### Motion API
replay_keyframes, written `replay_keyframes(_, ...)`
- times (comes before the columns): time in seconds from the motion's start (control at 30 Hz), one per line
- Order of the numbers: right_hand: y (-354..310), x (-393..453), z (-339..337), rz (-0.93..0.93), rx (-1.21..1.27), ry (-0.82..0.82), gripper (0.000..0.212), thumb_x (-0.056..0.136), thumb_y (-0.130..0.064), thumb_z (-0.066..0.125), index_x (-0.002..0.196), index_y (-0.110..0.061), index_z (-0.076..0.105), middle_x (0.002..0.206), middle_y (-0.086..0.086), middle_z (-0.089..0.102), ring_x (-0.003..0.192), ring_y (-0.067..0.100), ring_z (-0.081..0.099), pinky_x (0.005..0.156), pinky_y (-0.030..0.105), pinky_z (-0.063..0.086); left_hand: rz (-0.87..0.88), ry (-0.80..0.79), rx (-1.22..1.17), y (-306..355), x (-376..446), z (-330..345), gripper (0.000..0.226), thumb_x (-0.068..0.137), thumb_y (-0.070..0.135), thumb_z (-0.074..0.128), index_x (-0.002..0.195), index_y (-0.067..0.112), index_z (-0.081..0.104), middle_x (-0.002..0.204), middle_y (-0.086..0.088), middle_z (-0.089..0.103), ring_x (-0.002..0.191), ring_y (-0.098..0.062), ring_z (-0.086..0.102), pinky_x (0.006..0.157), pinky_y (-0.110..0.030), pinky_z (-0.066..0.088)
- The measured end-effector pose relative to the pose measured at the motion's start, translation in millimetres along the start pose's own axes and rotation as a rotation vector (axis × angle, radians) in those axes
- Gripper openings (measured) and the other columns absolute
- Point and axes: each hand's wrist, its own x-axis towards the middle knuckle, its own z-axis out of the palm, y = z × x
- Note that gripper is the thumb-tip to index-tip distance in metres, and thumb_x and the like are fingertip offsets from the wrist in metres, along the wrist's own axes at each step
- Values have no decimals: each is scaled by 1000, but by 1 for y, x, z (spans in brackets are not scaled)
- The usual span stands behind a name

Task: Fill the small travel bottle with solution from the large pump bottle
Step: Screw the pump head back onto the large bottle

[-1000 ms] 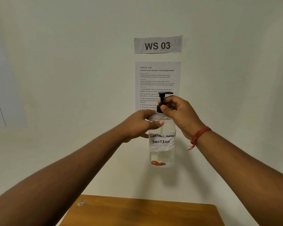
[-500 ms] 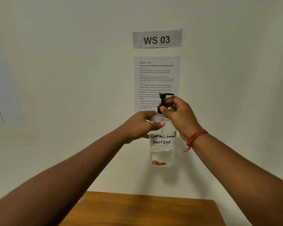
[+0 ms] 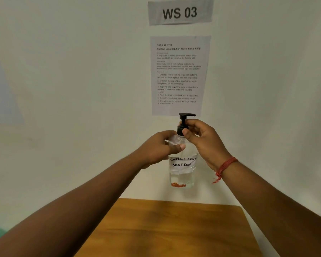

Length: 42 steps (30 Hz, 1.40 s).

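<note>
Clear plastic formed the body of the large pump bottle (image 3: pixel 182 171), which was held upright in the air above the far edge of the wooden table (image 3: pixel 170 227), close to the pale wall. A white label reading "CONTACT LENS SOLUTION" (image 3: pixel 183 162) was taped across its front, and an orange smear showed near its base. The left hand (image 3: pixel 161 148) gripped the bottle's shoulder, fingers wrapped round the back and thumb across the front. The right hand (image 3: pixel 202 138) pinched the black collar of the pump head (image 3: pixel 183 123) between thumb and curled fingers; the nozzle pointed right. A red thread (image 3: pixel 224 166) circled the right wrist. On the wall above hung a "WS 03" sign (image 3: pixel 180 13) and a printed instruction sheet (image 3: pixel 179 75).
</note>
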Motion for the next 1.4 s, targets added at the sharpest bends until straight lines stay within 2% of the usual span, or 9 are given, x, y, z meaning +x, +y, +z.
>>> replay_keyframes(0.23, 68, -41, 11, 117, -55, -31, 31, 95, -15, 62, 126, -17, 62, 119, -6, 69, 115, 7, 61, 104, 41, 48, -86, -8, 27, -71, -10, 31, 50, 86, 34, 77, 132, 24, 60, 119, 4, 70, 111, -15, 67, 97, -49, 57)
replay_keyframes(0.4, 127, -83, 25, 255, -98, -44, 36, 92, -19, 64, 127, -18, 61, 123, -7, 67, 119, 7, 59, 104, 45, 47, -161, -51, 37, -130, -26, 63, 45, 85, 32, 79, 126, 24, 63, 119, 6, 70, 112, -14, 66, 96, -49, 58)
replay_keyframes(0.53, 165, -120, 36, 354, -91, -35, 37, 93, -15, 63, 128, -25, 59, 123, -8, 67, 121, 4, 56, 107, 42, 45, -239, -91, 19, -174, -38, 89, 44, 86, 20, 80, 124, 21, 60, 117, 7, 69, 111, -15, 65, 95, -47, 58)
replay_keyframes(0.73, 210, -170, 51, 509, -102, -9, 34, 95, -15, 61, 128, -24, 58, 121, -7, 65, 120, 9, 55, 105, 36, 46, -365, -173, -15, -231, -54, 124, 66, 82, 16, 82, 141, 18, 52, 128, 0, 64, 122, -20, 58, 99, -48, 56)
replay_keyframes(0.87, 225, -190, 58, 549, -91, 0, 32, 94, -13, 61, 122, -29, 58, 117, -9, 64, 117, 9, 55, 99, 30, 46, -394, -200, -22, -253, -62, 140, 62, 83, 7, 80, 138, 16, 53, 128, -3, 64, 122, -22, 58, 98, -43, 56)
replay_keyframes(1.0, 237, -203, 62, 600, -97, -1, 31, 94, -12, 61, 123, -22, 59, 110, -14, 61, 111, 6, 54, 90, 20, 44, -440, -214, -42, -269, -68, 149, 65, 82, 3, 79, 139, 18, 51, 127, -2, 63, 120, -20, 57, 97, -41, 56)
replay_keyframes(1.07, 242, -206, 65, 611, -88, -10, 31, 94, -11, 62, 123, -21, 60, 109, -14, 63, 113, 8, 56, 93, 24, 47, -455, -218, -45, -274, -71, 152, 65, 82, 2, 79, 139, 16, 51, 127, -4, 63, 118, -21, 58, 96, -39, 57)
replay_keyframes(1.17, 248, -210, 68, 629, -99, -25, 32, 93, -11, 62, 125, -20, 60, 114, -8, 64, 117, 13, 58, 97, 30, 49, -464, -217, -40, -282, -74, 154, 61, 82, 3, 79, 136, 17, 54, 125, -5, 64, 119, -23, 59, 98, -47, 56)
replay_keyframes(1.4, 254, -213, 73, 650, -110, -51, 35, 94, -10, 61, 128, -18, 59, 114, -8, 63, 117, 12, 56, 94, 24, 46, -472, -213, -50, -291, -80, 155, 63, 82, 7, 81, 137, 20, 53, 127, -3, 64, 120, -22, 59, 99, -51, 55)
